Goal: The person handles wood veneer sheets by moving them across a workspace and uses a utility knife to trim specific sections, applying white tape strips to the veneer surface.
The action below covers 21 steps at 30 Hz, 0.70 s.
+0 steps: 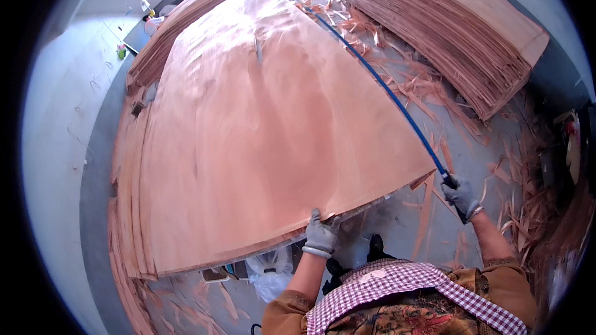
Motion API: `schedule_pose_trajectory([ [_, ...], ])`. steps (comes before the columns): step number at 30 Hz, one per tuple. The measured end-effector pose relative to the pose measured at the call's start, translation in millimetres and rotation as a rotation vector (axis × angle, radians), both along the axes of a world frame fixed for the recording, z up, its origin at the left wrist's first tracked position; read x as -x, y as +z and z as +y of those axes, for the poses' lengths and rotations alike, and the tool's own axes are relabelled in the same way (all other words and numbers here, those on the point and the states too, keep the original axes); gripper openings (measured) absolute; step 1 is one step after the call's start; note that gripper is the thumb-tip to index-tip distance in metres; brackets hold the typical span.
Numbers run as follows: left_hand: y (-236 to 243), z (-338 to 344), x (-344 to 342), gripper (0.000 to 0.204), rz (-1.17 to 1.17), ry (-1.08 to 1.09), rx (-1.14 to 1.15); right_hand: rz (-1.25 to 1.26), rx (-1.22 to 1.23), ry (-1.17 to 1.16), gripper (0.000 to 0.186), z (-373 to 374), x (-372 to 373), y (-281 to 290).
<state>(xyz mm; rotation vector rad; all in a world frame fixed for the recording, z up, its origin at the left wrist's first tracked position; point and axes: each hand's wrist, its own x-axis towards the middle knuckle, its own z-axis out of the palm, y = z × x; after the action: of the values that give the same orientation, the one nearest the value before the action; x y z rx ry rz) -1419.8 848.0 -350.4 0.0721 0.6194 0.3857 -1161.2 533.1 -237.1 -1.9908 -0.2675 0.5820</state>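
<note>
A wide sheet of thin reddish wood veneer (273, 130) spreads out in front of me, its surface slightly wavy, with a small slit near the far end. My left hand (320, 236), in a grey glove, grips the sheet's near edge with the thumb on top; the fingers underneath are hidden. In my gloved right hand (460, 195) is the black handle of a long, thin blue rod (395, 99). The rod runs away from me along the sheet's right edge, bending in the fisheye picture.
Thick veneer stacks stand at the far right (434, 31) and far left (177, 31). Torn veneer strips (428, 96) litter the grey floor. More layers (133, 211) lie along the left side. A clear plastic bag (270, 273) sits below the near edge. A person (152, 23) is at the far left.
</note>
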Motion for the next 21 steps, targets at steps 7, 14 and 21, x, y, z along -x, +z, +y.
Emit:
schedule_pose_trajectory([
  [7,79,-26,-4,0.046,-0.115,-0.828,-0.030,0.301,-0.200,0.293,0.024,131,51,-1],
  [14,82,16,140,0.029,0.296,-1.014,-0.625,0.392,-0.280,0.491,0.031,282,141,-9],
  [21,9,63,369,0.038,0.556,-0.447,-0.634,0.568,0.051,1.050,0.030,286,256,-38],
])
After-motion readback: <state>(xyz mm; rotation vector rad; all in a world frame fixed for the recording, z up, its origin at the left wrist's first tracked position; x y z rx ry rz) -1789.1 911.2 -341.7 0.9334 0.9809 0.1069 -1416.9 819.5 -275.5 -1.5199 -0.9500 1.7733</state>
